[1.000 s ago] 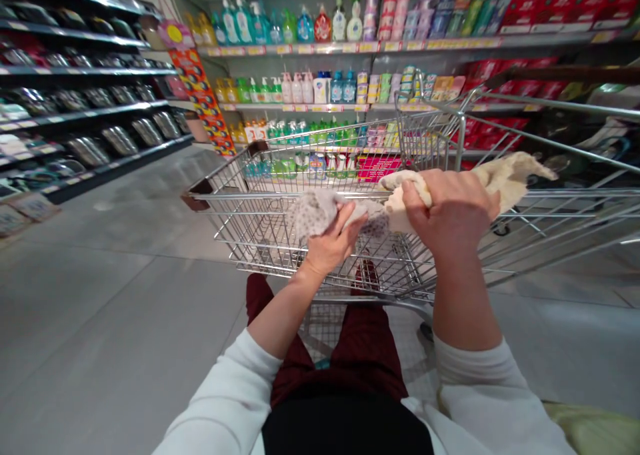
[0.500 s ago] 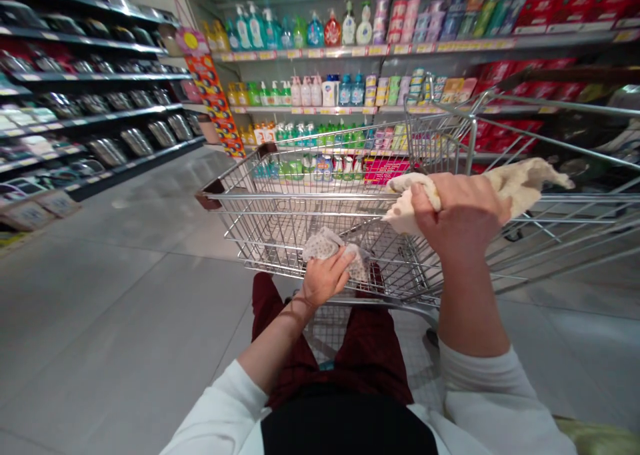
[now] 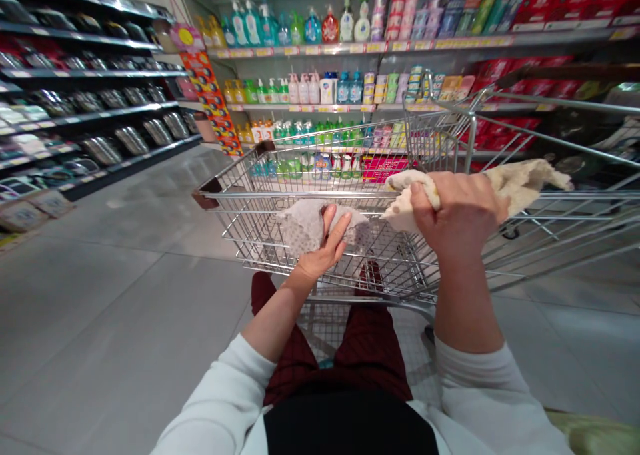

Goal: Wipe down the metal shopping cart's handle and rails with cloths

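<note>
A metal shopping cart [image 3: 280, 196] stands sideways in front of me, its wire basket at knee to waist height. My left hand [image 3: 325, 249] presses a grey dotted cloth [image 3: 303, 225] against the near side wires of the basket, with the cloth spread out around the fingers. To the right, my right hand [image 3: 463, 208] is closed round a cream-coloured cloth [image 3: 530, 178] at the cart's upper side rail. That cloth sticks out on both sides of the fist. The palm and the rail under it are hidden.
Behind the cart, a shelf [image 3: 300, 108] holds rows of pump bottles and boxes. Metal pots [image 3: 133, 140] fill dark shelves at the left. A second cart [image 3: 565, 108] adjoins on the right. Grey tiled floor [image 3: 100, 328] lies to the left.
My left hand has slid up the basket's side wires with the grey cloth, which is now more spread out. My right hand and its cloth have hardly moved.
</note>
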